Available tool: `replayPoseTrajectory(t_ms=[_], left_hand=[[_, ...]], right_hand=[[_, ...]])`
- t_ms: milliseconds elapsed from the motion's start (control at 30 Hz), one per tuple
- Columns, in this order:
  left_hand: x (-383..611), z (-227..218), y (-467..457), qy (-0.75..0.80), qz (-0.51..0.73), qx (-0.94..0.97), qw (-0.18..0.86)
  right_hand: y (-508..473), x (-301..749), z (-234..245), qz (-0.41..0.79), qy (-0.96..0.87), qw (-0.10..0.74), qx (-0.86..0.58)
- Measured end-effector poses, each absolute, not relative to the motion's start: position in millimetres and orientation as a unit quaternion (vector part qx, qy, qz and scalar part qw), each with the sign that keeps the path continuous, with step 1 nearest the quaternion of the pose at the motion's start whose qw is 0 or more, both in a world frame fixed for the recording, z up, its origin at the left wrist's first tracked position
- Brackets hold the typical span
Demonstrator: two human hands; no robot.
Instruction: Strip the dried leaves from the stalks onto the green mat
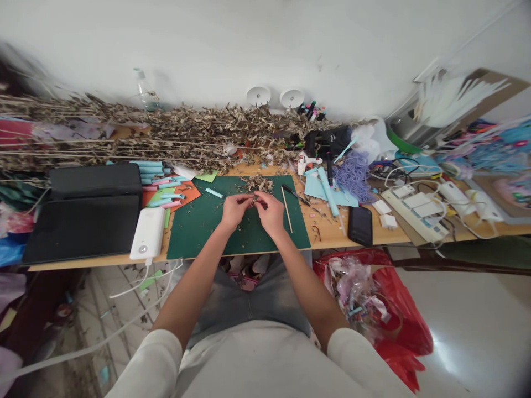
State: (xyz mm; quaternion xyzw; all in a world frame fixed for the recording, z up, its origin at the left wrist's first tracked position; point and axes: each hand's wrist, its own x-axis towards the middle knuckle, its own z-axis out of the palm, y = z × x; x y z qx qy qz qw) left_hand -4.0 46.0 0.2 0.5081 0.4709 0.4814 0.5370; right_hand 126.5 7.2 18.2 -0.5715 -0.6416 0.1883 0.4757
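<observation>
My left hand (236, 211) and my right hand (269, 211) meet over a green cutting mat (194, 232), fingertips pinched close together. Between them is a small brownish bit that looks like dried leaves (254, 201), mostly hidden by my fingers. Just beyond my fingertips lies a small heap of crumbled dried leaves (259, 183). To the left of my left hand rests a short light-blue paper tube (214, 193). A thin wooden stick (287, 209) and a black pen (296, 194) lie to the right of my right hand. Leaf crumbs are scattered over the mat.
Dried leafy stalks (186, 135) stretch along the back. On the left are a black tablet case (83, 226), a white power bank (147, 233) and rolled paper tubes (166, 196). A glue gun (307, 162), purple yarn (354, 177), a phone (360, 225) and a power strip (415, 213) lie right.
</observation>
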Motion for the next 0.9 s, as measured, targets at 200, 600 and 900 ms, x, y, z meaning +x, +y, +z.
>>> replayPoseTrajectory(t_ms=[200, 600, 900], left_hand=[[-9, 6, 45, 0.475, 0.487, 0.497, 0.540], [-9, 14, 37, 0.453, 0.482, 0.483, 0.574], [-13, 10, 35, 0.459, 0.462, 0.529, 0.544]], right_hand=[[4, 128, 17, 0.289, -0.614, 0.519, -0.520], [17, 132, 16, 0.411, -0.494, 0.557, -0.526], [14, 136, 20, 0.434, -0.522, 0.514, -0.524]])
